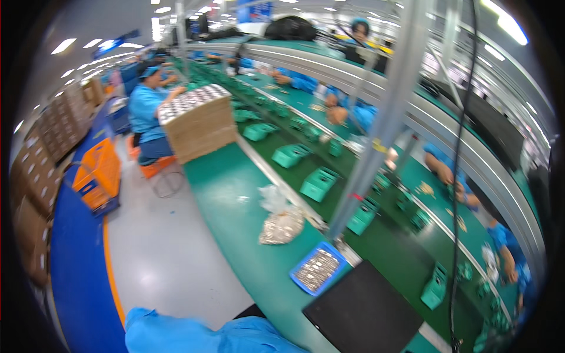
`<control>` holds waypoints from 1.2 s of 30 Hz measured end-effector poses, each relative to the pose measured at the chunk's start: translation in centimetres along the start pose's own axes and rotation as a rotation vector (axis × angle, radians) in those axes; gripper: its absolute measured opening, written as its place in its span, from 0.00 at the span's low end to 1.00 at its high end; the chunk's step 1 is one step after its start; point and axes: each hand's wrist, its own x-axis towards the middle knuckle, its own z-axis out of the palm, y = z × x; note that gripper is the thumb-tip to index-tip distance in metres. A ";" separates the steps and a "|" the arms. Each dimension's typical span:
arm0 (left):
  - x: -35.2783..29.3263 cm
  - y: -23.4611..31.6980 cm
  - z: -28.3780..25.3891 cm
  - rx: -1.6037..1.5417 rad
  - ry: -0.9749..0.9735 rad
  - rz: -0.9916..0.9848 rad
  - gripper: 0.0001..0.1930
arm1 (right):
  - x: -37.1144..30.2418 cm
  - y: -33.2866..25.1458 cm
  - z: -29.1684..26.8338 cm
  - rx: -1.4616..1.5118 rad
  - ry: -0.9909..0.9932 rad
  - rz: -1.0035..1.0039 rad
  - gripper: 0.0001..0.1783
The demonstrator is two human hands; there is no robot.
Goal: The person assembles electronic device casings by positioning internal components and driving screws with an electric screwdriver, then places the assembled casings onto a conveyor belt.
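Observation:
Neither of my hands shows; only blue clothing (176, 332) of mine comes in at the lower edge. Ahead of it, on the green worktable (226, 203), stands a blue tray (301, 285) of small metal parts (318, 270). Beside the tray lies a clear plastic bag (281, 226) full of similar small parts. A flat black mat or panel (364, 309) covers the nearer right part of the table.
A conveyor belt (388, 253) carries green plastic housings (319, 183) along the right. A metal post (382, 117) and black cable (462, 147) rise there. A stacked carton block (200, 129), a seated co-worker (148, 112) and an orange crate (99, 170) are farther left.

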 end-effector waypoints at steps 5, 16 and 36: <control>4.0 -2.3 -1.3 -0.030 -0.075 0.190 0.10 | 0.3 1.5 3.6 -0.147 0.111 -0.401 0.13; 7.0 -6.0 -4.5 -0.044 -0.184 0.379 0.09 | 0.4 -0.3 2.7 -0.167 0.138 -0.299 0.12; 25.1 -7.7 -8.6 -0.034 -0.396 0.955 0.09 | 0.7 2.0 4.0 -0.228 0.202 -0.302 0.19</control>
